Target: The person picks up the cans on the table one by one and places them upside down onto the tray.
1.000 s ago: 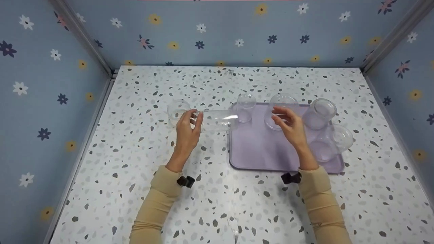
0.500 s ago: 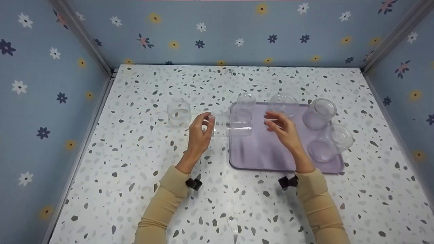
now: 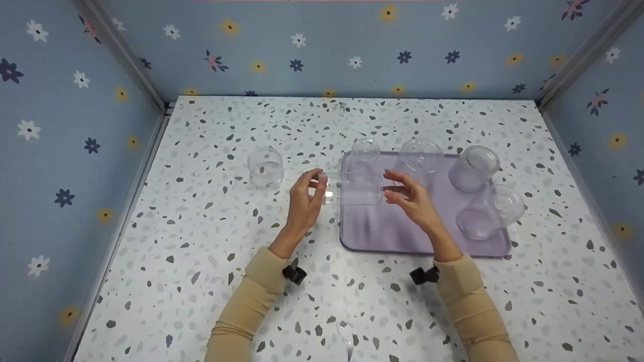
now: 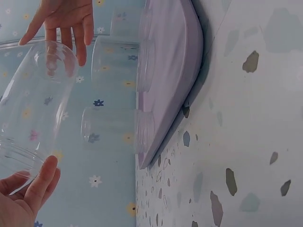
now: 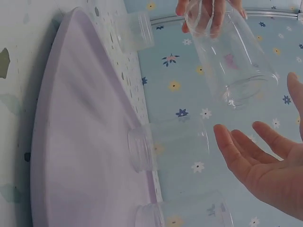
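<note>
My left hand (image 3: pixel 304 200) grips one end of a clear jar (image 3: pixel 358 190), held on its side above the left part of a lilac tray (image 3: pixel 392 234). In the left wrist view that end of the jar (image 4: pixel 31 101) has ring-like ridges, and the thumb and fingers (image 4: pixel 41 182) close on it. The right hand (image 3: pixel 413 202) faces the jar's other end, its fingers spread and slightly bent. A gap shows between those fingers (image 5: pixel 232 153) and the jar (image 5: pixel 232 61) in the right wrist view.
Several more clear jars stand on the tray: a slim one (image 3: pixel 366 150) at back left, a wider one (image 3: pixel 421 153) at the back, others (image 3: pixel 473 168) along the right side. Another jar (image 3: pixel 265 168) stands on the speckled table (image 3: pixel 211 201) to the left. Patterned walls (image 3: pixel 322 45) enclose the table.
My left hand has carried the jar to the right, from beside the tray to over its left part. The right hand has moved left and a little nearer, close to the jar's end.
</note>
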The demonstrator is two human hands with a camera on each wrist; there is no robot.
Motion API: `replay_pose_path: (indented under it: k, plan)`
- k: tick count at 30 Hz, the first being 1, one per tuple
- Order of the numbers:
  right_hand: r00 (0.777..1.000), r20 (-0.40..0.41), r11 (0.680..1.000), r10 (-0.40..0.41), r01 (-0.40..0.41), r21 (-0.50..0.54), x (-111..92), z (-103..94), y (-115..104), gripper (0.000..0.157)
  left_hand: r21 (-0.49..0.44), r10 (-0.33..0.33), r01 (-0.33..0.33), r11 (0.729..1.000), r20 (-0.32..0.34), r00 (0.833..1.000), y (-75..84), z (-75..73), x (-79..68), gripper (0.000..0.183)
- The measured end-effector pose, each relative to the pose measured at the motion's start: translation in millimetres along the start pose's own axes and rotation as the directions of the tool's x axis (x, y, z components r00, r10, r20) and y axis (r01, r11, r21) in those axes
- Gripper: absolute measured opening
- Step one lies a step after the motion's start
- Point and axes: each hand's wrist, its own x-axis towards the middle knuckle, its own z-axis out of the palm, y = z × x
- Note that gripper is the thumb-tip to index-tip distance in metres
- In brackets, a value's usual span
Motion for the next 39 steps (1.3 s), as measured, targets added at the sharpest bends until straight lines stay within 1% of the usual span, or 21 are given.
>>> replay_pose_path:
  k: [8, 13, 17, 23, 26, 29, 32, 37, 39]
  plan:
    - [1.0, 0.024, 1.0, -0.017, 0.017, -0.011, -0.6, 4.0, -0.6, 0.056, -0.036, 0.008, -0.008, 0.999, 0.003, 1.0, -1.0, 5.7, -1.5, 0.035]
    - [0.998, 0.051, 1.0, -0.028, 0.028, 0.01, -1.5, 6.2, 0.3, 0.062, -0.041, 0.014, -0.014, 0.999, 0.005, 1.0, -1.6, 9.1, -2.9, 0.034]
    - [0.997, 0.062, 0.998, -0.046, 0.044, 0.037, -1.9, 7.8, 1.6, 0.064, -0.065, 0.02, -0.019, 0.998, 0.011, 1.0, -2.1, 11.1, -3.8, 0.036]
    - [0.997, 0.03, 0.995, -0.074, 0.072, 0.067, -1.8, 10.1, 3.2, 0.061, -0.067, 0.009, -0.009, 0.998, 0.005, 1.0, -2.8, 12.7, -4.5, 0.047]
    - [0.996, 0.013, 0.993, -0.089, 0.087, 0.077, -1.9, 11.3, 4.1, 0.06, -0.08, -0.002, 0.003, 0.997, 0.011, 1.0, -3.7, 13.0, -5.1, 0.048]
    - [0.995, -0.002, 0.992, -0.101, 0.1, 0.078, -2.6, 12.7, 4.6, 0.059, -0.112, -0.013, 0.016, 0.994, 0.023, 1.0, -4.2, 12.6, -5.8, 0.046]
    - [0.994, -0.018, 0.992, -0.111, 0.112, 0.066, -4.0, 13.9, 4.4, 0.058, -0.132, -0.023, 0.028, 0.991, 0.038, 0.999, -0.8, 10.7, -6.0, 0.042]
    - [0.992, -0.044, 0.991, -0.12, 0.122, 0.058, -6.1, 15.8, 2.4, 0.058, -0.159, -0.031, 0.043, 0.986, 0.079, 0.996, 21.4, 1.0, -5.0, 0.03]
    - [0.991, -0.056, 0.991, -0.121, 0.124, 0.053, -6.8, 16.0, 2.1, 0.058, -0.151, -0.014, 0.027, 0.988, 0.091, 0.996, 20.0, -0.2, -5.3, 0.031]
